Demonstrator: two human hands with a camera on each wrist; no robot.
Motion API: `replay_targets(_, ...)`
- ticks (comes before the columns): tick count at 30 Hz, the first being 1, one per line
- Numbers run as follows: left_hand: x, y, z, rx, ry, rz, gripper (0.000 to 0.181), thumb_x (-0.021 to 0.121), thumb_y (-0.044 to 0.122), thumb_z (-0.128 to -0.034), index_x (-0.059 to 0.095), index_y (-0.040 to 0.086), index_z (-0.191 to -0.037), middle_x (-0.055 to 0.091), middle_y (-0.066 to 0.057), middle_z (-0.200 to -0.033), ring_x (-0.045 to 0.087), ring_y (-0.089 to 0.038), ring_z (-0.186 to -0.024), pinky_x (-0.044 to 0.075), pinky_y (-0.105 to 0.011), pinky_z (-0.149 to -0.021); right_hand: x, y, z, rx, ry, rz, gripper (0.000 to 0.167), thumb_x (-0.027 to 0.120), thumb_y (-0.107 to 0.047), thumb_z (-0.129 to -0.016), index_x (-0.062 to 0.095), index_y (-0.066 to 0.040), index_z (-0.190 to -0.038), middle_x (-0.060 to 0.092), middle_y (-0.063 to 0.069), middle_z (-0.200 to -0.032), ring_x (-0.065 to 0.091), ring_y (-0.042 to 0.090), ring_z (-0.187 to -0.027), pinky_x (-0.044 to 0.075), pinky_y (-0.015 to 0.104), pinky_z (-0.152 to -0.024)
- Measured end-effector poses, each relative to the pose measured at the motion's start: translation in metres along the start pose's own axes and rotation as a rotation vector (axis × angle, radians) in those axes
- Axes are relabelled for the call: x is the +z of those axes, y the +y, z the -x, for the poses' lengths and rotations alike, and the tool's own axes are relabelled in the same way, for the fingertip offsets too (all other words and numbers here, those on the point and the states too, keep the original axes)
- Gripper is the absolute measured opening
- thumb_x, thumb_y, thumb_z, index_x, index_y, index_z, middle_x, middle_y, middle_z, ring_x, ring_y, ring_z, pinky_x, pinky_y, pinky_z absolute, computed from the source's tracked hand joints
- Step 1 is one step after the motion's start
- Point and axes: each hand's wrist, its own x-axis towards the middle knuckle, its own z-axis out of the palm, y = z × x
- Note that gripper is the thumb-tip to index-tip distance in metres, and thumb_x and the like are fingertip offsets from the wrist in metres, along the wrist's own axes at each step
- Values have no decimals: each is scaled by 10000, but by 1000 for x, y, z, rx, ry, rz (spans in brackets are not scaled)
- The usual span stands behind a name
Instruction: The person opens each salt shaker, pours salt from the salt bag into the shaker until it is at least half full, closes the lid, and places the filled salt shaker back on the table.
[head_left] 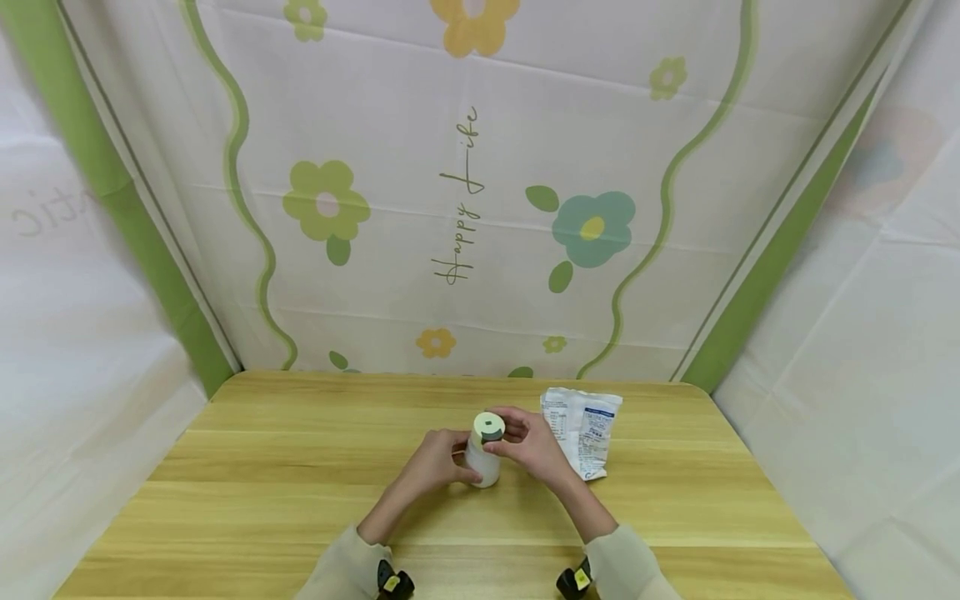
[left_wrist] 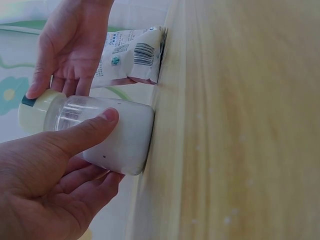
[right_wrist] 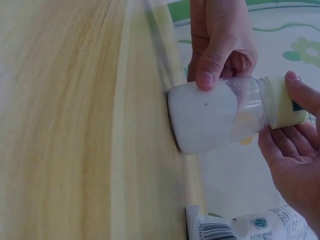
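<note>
A clear jar (head_left: 484, 468) with white contents stands upright on the wooden table, topped by a pale yellow lid (head_left: 488, 425) with a dark patch. My left hand (head_left: 437, 461) grips the jar's body, its thumb (left_wrist: 90, 131) lying along the near side. At the top, my right hand (head_left: 534, 446) holds the lid between thumb and fingers; in the right wrist view the thumb (right_wrist: 302, 92) presses near the dark patch. The white contents (right_wrist: 200, 117) reach most of the way up the jar, with clear wall above them.
A white printed packet (head_left: 581, 429) lies just right of the jar, close to my right hand; its barcode (left_wrist: 144, 54) shows in the left wrist view. Behind the wooden table (head_left: 300, 450) hangs a flowered cloth (head_left: 420, 208), with white cloth at both sides.
</note>
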Motion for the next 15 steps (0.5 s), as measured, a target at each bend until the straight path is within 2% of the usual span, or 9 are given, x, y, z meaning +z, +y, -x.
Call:
replay_targets(3,0,0,0,0,0,4,501,889,107,-724,703,24,-1182,725,-140,-1182,692,-295,-1108,578,-371,-923,1,0,0,-1,-7,9,524,791,-97,-845,602,-4,-1325,656,227,-1272,651,340,-1163,562,228,-906)
replay_targets(15,0,0,0,5,4,1,442,897,113,-713,722,45,-1114,740,-122,-1139,704,-278,-1073,586,-363,-899,2,4,0,-28,-23,67,537,784,-128,-860,588,5,-1341,649,202,-1297,640,335,-1193,563,271,-937)
